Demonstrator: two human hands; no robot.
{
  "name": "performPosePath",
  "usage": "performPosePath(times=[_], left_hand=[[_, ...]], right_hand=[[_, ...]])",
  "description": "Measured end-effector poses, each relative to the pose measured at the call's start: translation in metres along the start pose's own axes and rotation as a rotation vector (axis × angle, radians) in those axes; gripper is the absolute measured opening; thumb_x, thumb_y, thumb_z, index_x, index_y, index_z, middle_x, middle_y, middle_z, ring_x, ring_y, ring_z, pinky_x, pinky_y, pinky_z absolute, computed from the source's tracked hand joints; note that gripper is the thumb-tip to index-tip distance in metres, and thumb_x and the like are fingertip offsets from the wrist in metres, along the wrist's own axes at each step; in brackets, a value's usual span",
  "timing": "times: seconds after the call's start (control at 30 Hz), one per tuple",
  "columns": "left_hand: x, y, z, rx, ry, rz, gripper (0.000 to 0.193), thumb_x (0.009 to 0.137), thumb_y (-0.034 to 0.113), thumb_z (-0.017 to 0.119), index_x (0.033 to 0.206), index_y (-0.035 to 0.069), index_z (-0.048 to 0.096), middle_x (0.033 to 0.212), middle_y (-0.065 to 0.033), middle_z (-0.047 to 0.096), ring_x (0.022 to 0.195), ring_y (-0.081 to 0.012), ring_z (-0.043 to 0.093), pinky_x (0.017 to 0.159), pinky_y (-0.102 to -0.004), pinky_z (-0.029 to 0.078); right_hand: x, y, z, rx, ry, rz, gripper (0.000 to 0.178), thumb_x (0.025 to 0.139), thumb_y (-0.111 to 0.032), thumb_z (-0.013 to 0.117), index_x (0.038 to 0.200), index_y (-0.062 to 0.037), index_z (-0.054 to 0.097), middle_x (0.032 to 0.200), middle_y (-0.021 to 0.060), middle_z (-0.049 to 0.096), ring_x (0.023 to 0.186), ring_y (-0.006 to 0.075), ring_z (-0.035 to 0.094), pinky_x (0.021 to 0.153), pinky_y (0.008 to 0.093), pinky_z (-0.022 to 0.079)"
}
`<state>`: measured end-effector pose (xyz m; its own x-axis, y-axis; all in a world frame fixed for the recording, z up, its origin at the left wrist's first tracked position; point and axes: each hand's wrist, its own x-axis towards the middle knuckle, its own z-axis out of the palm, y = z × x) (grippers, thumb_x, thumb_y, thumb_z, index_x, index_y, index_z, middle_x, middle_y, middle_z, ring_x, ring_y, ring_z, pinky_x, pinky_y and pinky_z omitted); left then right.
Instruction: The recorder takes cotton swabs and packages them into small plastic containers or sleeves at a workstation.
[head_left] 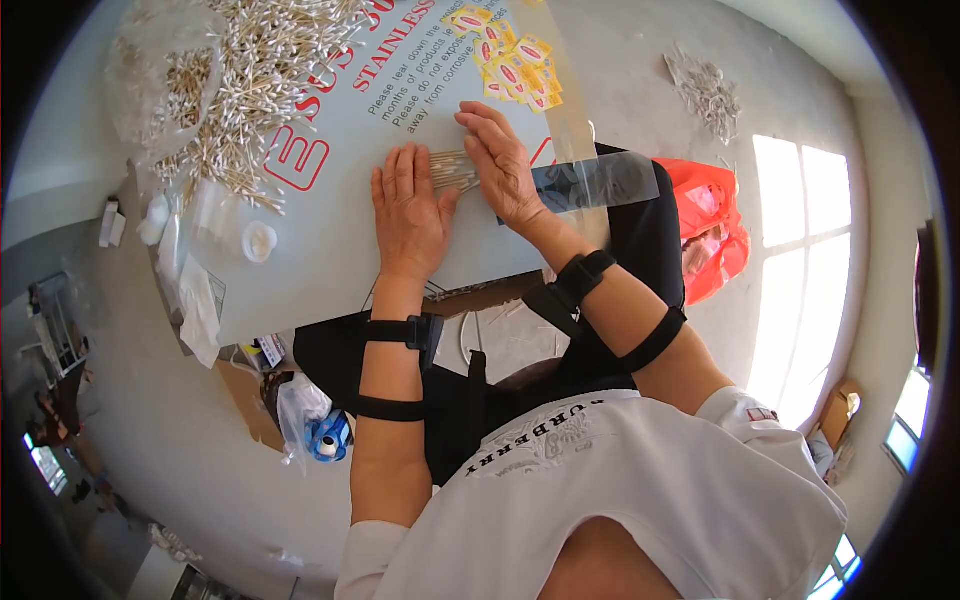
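Note:
A small row of cotton swabs point(452, 170) lies on the grey table top point(340, 240), between my two hands. My left hand point(412, 220) rests flat at the left ends of the swabs, fingers stretched out and thumb toward them. At their right ends stands my right hand point(507, 172), tilted on its side with its fingers extended and slightly bent. Neither hand is closed around the swabs; the palms partly hide their ends. To the right of my right hand is a clear plastic sleeve point(600, 182), reaching past the table's edge.
A large heap of loose cotton swabs point(260, 85) and a clear bag point(165, 100) cover the far left. Small yellow and white labels point(515, 70) lie at the far right. A round white container point(259, 241) stands at left. A red bag point(708, 225) is beyond the right edge.

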<state>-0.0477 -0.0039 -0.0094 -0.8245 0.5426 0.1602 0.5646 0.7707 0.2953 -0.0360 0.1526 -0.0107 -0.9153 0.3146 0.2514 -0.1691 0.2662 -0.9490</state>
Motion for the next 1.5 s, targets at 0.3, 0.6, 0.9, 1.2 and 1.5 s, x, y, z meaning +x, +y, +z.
performPosePath(times=[0.3, 0.6, 0.9, 1.2, 1.5], left_hand=[[0.005, 0.015, 0.006, -0.851, 0.468, -0.350, 0.056, 0.103, 0.034, 0.039, 0.146, -0.001, 0.029, 0.153, -0.0213, 0.023, 0.142, -0.0335, 0.024, 0.114, -0.0435, 0.023], [0.007, 0.031, 0.012, -0.953, 0.396, -0.263, 0.054, 0.101, 0.028, 0.044, 0.146, 0.001, 0.030, 0.155, -0.0185, 0.023, 0.144, -0.0322, 0.021, 0.116, -0.0433, 0.020], [-0.009, 0.026, -0.002, -0.007, -0.077, 0.003, 0.079, 0.085, 0.040, 0.066, 0.147, 0.005, 0.032, 0.156, -0.0138, 0.026, 0.145, -0.0300, 0.022, 0.116, -0.0543, 0.014], [-0.012, 0.024, 0.000, -0.190, 0.043, -0.040, 0.078, 0.086, 0.035, 0.066, 0.147, 0.002, 0.030, 0.155, -0.0170, 0.026, 0.144, -0.0325, 0.022, 0.116, -0.0523, 0.014], [-0.006, -0.011, -0.008, -0.536, 0.292, -0.180, 0.064, 0.086, 0.011, 0.062, 0.144, 0.003, 0.036, 0.149, -0.0176, 0.037, 0.139, -0.0353, 0.033, 0.114, -0.0435, 0.027]], right_hand=[[-0.025, -0.002, 0.011, 0.199, 0.165, 0.061, 0.028, 0.100, -0.007, 0.046, 0.125, 0.0016, 0.055, 0.136, 0.0130, 0.050, 0.121, 0.0196, 0.049, 0.104, 0.0296, 0.039], [-0.018, 0.002, -0.005, 0.226, 0.193, 0.103, 0.019, 0.094, -0.004, 0.054, 0.110, 0.0016, 0.062, 0.119, 0.0144, 0.060, 0.106, 0.0224, 0.058, 0.089, 0.0294, 0.046], [-0.003, -0.003, -0.032, -0.470, -0.215, -0.119, 0.007, 0.081, -0.005, 0.065, 0.087, -0.0037, 0.062, 0.085, 0.0092, 0.059, 0.082, 0.0262, 0.061, 0.069, 0.0339, 0.050], [0.006, 0.001, -0.040, -0.466, -0.237, -0.083, 0.008, 0.081, -0.006, 0.063, 0.079, -0.0036, 0.055, 0.084, 0.0135, 0.060, 0.084, 0.0320, 0.062, 0.069, 0.0399, 0.050], [-0.020, -0.011, -0.057, -0.268, -0.084, 0.045, 0.006, 0.087, -0.002, 0.061, 0.086, -0.0005, 0.055, 0.076, 0.0121, 0.059, 0.070, 0.0226, 0.056, 0.066, 0.0313, 0.047]])
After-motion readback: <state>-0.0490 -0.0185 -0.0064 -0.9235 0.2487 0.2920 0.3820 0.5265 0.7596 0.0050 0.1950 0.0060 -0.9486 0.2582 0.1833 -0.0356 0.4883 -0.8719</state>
